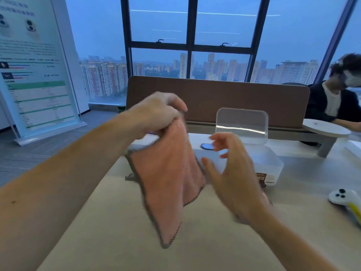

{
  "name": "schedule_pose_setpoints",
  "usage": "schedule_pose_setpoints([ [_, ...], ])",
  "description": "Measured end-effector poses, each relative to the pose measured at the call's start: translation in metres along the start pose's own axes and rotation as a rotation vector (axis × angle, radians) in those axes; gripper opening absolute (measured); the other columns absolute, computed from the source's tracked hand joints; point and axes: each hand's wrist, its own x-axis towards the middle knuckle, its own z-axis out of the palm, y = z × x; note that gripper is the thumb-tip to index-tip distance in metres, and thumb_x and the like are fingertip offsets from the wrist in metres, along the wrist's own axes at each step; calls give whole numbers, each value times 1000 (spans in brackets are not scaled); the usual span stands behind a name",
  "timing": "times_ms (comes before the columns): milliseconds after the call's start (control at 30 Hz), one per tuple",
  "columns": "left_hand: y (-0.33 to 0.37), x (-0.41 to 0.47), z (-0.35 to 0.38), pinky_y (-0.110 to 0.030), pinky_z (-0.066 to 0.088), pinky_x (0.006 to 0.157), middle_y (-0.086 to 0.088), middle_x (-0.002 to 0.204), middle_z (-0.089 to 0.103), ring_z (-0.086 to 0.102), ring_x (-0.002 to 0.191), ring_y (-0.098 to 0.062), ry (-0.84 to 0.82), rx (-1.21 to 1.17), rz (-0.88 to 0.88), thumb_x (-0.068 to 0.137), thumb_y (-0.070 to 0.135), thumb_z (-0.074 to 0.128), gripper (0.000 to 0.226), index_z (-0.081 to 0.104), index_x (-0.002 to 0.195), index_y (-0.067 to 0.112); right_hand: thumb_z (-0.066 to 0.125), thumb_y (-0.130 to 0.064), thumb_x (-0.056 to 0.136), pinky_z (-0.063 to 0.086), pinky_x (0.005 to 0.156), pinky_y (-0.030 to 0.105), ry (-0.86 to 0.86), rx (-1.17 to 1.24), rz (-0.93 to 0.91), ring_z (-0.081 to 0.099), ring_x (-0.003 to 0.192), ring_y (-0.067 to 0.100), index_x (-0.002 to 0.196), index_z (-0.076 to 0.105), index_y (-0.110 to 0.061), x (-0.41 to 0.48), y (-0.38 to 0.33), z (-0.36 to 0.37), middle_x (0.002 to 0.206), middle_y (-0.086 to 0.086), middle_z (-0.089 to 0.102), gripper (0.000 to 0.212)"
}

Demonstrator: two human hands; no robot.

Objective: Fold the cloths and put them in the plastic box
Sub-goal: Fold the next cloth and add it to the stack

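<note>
A pink cloth [168,177] with dark stitched edges hangs in the air above the table, pinched at its top by my left hand [156,112]. My right hand [232,173] is beside the cloth's right edge, fingers spread and holding nothing. Behind my right hand stands the clear plastic box [271,163] with its lid [242,124] raised upright. A corner of another pink cloth [268,196] peeks out from under my right wrist on the table.
A white device [142,143] and a dark oval object [207,146] sit behind the cloth. A white game controller [343,197] lies at the right. A brown divider [214,94] backs the beige table [109,222]. A person [336,98] sits at the far right.
</note>
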Motion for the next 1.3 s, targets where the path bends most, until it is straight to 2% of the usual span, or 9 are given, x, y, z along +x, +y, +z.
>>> schedule_pose_setpoints([
  [67,-2,-1,11,-28,58,50,-10,84,71,68,60,-17,-121,-155,-87,99,2,45,32,75,100,12,74,-33,85,51,84,20,-203,180,-10,63,99,6,114,59,-29,-8,-21,7,104,-15,65,33],
  [167,-9,-1,21,-37,66,73,-16,85,77,76,72,-26,-188,-361,-169,99,-1,36,38,74,101,2,76,-58,76,56,88,26,-432,303,123,66,99,2,119,54,-37,-5,-31,16,106,-17,67,52],
  [400,-13,-8,18,-29,65,72,-23,110,76,78,99,-27,-302,-562,-178,101,-15,40,32,61,123,-4,84,-61,63,54,77,32,-85,-57,143,58,97,10,111,36,-30,11,6,30,108,-12,54,74],
  [533,-17,-10,23,-11,56,61,-9,77,77,78,75,-7,-43,-106,101,96,0,65,14,73,105,5,71,-70,68,58,70,42,-74,-35,225,66,82,12,97,47,-30,21,15,31,92,-11,64,55],
  [633,-20,-14,23,-5,47,61,15,62,69,70,61,-1,194,339,309,90,23,76,9,75,82,28,65,-55,78,58,69,40,-92,-45,249,69,76,8,86,54,-30,25,18,30,82,-11,68,28],
  [767,-32,-27,12,-28,41,71,11,87,55,55,82,-9,270,542,416,85,36,78,16,70,71,35,63,-17,86,54,65,34,-156,-71,211,66,67,13,83,62,-26,25,27,11,73,-7,70,9],
  [1000,-68,-81,-28,-17,50,72,8,77,76,65,70,0,-125,31,198,93,29,69,15,79,83,25,68,-9,94,65,71,34,-336,312,162,73,74,16,92,74,-8,30,11,-66,82,7,76,6],
  [1167,-66,-88,-37,-4,41,55,6,62,71,56,53,2,59,-167,224,89,24,73,12,79,81,18,67,-17,91,61,59,24,-367,363,163,70,65,12,97,75,-4,46,-4,-88,83,8,78,16],
  [1300,-84,-57,-17,-12,45,65,13,69,74,64,62,5,87,-35,168,91,28,75,10,78,82,25,68,-14,95,60,56,24,-364,293,275,70,66,12,93,76,-10,53,19,-62,79,3,78,9],
])
